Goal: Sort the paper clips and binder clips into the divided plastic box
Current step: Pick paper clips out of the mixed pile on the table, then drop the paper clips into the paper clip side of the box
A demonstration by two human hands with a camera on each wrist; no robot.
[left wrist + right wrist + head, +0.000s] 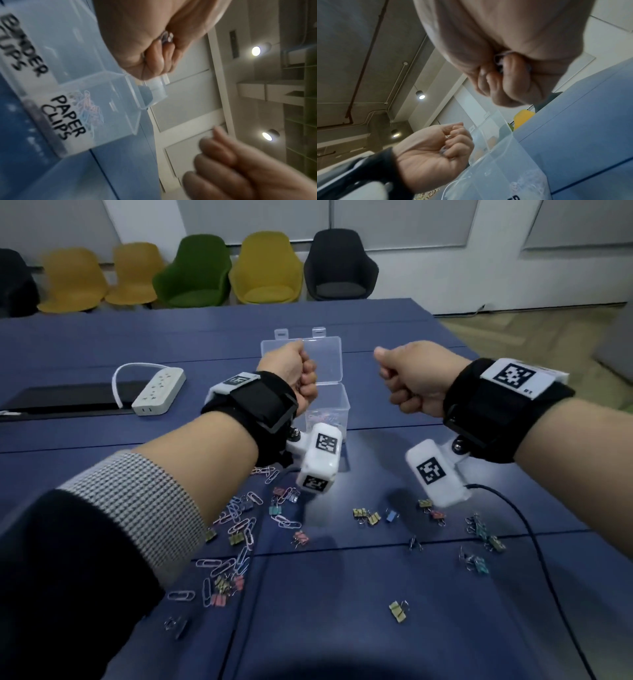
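Observation:
A clear divided box (337, 405) stands open mid-table, its lid (327, 357) tipped back. Labels read BINDER CLIPS (25, 44) and PAPER CLIPS (65, 117); pastel paper clips (91, 109) lie in the paper-clip compartment. My left hand (301, 381) is a fist above the box's left part, hiding that compartment, and grips a small shiny clip (165, 38) whose kind I cannot tell. My right hand (407, 378) hovers right of the box, fingers curled round a pinkish wire paper clip (502, 56). Loose paper clips (239, 529) and binder clips (368, 515) lie scattered nearer me.
A white power strip (159, 390) with its cord lies at the left, beside a dark panel (65, 398). A black cable (534, 542) trails from the right wrist camera across the blue table (376, 594). More binder clips (483, 532) sit at the right. Chairs (195, 272) line the far wall.

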